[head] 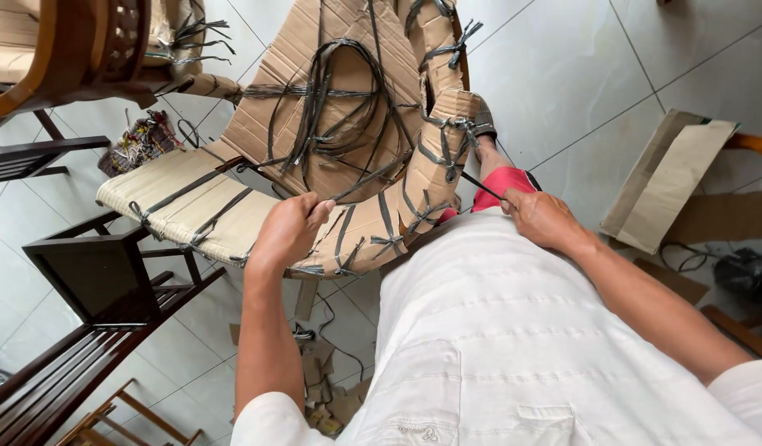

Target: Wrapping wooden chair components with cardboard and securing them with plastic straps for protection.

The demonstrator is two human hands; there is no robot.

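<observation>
We are gripping a dark strap [373, 177] in our left hand [288, 231], fist clenched around it where it is crossing the cardboard-wrapped chair [373, 124] tilted before us; our right hand [542, 216] is pinching another dark strand [480, 185], pulled taut from the wrapped arm [435, 165]; loose cardboard sheets [670, 182] are lying on the tiled floor [563, 74] to the right; a dark wooden frame [92, 272] is standing at left.

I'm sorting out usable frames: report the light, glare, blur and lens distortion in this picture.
Head view: soft, even daylight, with pale glare on the floor tiles; both the left hand and right hand on the dark strap are sharp; wide-angle bending curves tile lines and the dark wooden frame near the edges.
</observation>
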